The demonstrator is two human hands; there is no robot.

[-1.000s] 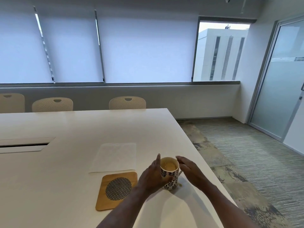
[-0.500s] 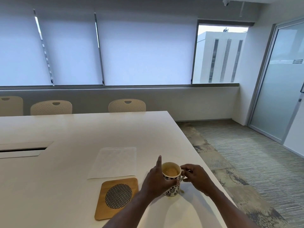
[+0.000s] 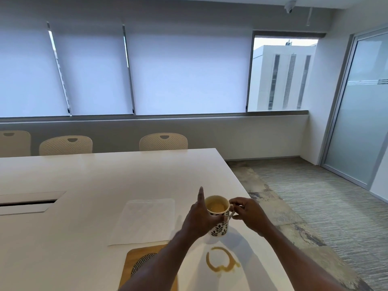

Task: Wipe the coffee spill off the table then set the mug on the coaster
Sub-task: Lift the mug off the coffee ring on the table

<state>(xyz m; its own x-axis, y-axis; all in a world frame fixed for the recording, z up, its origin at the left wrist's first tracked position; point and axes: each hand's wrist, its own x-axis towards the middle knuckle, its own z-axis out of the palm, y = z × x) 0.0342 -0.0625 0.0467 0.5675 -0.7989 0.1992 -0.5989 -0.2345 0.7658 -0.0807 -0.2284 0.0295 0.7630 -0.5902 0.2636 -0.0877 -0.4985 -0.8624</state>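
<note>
Both hands hold the mug (image 3: 218,219) above the white worktop (image 3: 105,177), its base clear of the surface with a shadow beneath it. The left hand (image 3: 201,219) cups the mug's left side, the palm against the wall, the thumb across the leaf-patterned front and the forefinger pointing straight up past the rim; this grip is closed on the mug. The right hand (image 3: 248,215) pinches the handle at the mug's three o'clock side, the fingers curled shut around it. The mug stands upright and is filled with pale brown coffee close to the rim. At six o'clock from the mug, nearer the person, a brown ring of spill (image 3: 222,261) lies on the worktop, apart from the mug. At about seven o'clock from the mug lies the wooden coaster (image 3: 134,263) with a woven round inset, partly hidden by the left forearm. A white napkin (image 3: 144,220) lies flat at nine o'clock from the mug, its near edge just beside the coaster's far edge. Three pale chairs (image 3: 163,142) stand at the worktop's far side at twelve o'clock.
</note>
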